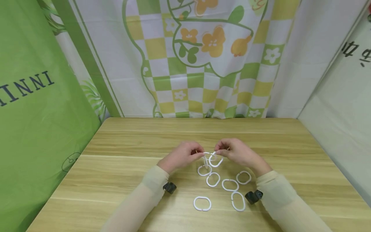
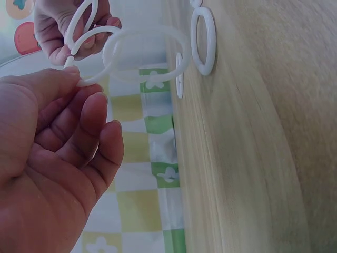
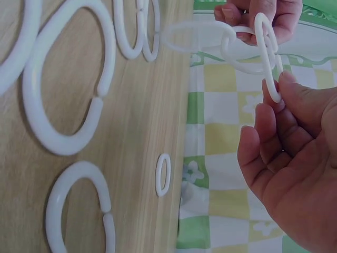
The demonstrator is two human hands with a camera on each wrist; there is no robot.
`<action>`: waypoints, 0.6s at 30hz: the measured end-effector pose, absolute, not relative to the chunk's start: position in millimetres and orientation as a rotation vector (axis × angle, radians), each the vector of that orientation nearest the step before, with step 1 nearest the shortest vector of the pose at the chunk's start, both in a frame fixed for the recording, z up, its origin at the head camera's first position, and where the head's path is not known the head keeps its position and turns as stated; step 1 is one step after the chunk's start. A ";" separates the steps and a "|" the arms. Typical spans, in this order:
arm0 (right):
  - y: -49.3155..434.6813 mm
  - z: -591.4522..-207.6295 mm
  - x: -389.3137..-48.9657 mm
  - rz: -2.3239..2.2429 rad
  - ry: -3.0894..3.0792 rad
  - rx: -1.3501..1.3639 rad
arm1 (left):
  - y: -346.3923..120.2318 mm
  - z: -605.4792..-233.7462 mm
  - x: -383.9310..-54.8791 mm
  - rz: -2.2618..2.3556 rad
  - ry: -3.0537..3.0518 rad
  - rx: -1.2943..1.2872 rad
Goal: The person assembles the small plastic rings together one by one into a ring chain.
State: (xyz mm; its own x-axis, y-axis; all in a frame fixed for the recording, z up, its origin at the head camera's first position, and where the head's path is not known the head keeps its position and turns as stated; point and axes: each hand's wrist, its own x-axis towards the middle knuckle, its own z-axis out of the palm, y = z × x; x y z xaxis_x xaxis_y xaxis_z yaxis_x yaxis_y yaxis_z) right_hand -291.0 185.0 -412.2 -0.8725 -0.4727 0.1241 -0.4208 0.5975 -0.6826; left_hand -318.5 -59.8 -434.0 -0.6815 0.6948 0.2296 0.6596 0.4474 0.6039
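The grip of the left hand (image 1: pixel 184 155) is a pinch, thumb against fingertip, on the edge of a split oval link (image 2: pixel 100 77); the right hand (image 1: pixel 238 153) pinches a second split link (image 3: pixel 267 63) the same way. Both links are up off the counter (image 1: pixel 130 135), close together between the hands; I cannot tell whether they touch. Holding each by its edge probably keeps the openings clear of the fingers. A third link (image 2: pixel 150 77), blurred, hangs from the left one, seemingly hooked through it, and the raised hands give it room to dangle.

Below, more white links lie flat, likely within easy reach for picking up singly: one, the nearest link (image 1: pixel 203 209), sits apart from the others between the forearms. The black wrist cameras sit under the wrists, apparently to look along the fingers. A checked curtain (image 1: pixel 163 85) hangs behind.
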 end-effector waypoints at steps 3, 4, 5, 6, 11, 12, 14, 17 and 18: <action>182.9 -412.8 -291.5 -1.148 2.754 -0.777 | -58.9 -434.8 -318.0 1.058 2.636 1.258; 182.5 -412.8 -291.6 -1.152 2.754 -0.777 | -58.6 -434.7 -317.7 1.059 2.636 1.265; 182.1 -412.8 -291.5 -1.157 2.751 -0.777 | -58.3 -434.6 -317.4 1.057 2.637 1.273; 181.8 -412.9 -291.5 -1.160 2.748 -0.777 | -58.1 -434.4 -317.0 1.057 2.636 1.280; 181.4 -415.2 -291.1 -1.186 2.717 -0.766 | -57.2 -434.5 -315.7 1.061 2.624 1.315; 181.5 -415.7 -290.9 -1.190 2.713 -0.764 | -57.2 -434.5 -315.6 1.068 2.618 1.319; 181.5 -416.6 -290.8 -1.196 2.709 -0.764 | -57.4 -434.4 -315.4 1.072 2.612 1.324; 181.1 -417.4 -290.6 -1.207 2.708 -0.762 | -57.8 -434.6 -315.5 1.067 2.611 1.322; 180.9 -417.6 -290.5 -1.212 2.705 -0.760 | -57.9 -434.6 -315.5 1.064 2.611 1.318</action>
State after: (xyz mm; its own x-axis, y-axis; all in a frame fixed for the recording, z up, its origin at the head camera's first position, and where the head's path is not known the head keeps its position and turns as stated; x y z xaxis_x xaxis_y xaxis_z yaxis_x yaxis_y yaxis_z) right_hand -290.5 180.9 -417.6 -0.8737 -0.4703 0.1245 -0.4060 0.5638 -0.7193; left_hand -315.5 -57.9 -434.6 -0.6411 0.7202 0.2653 0.7005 0.4078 0.5857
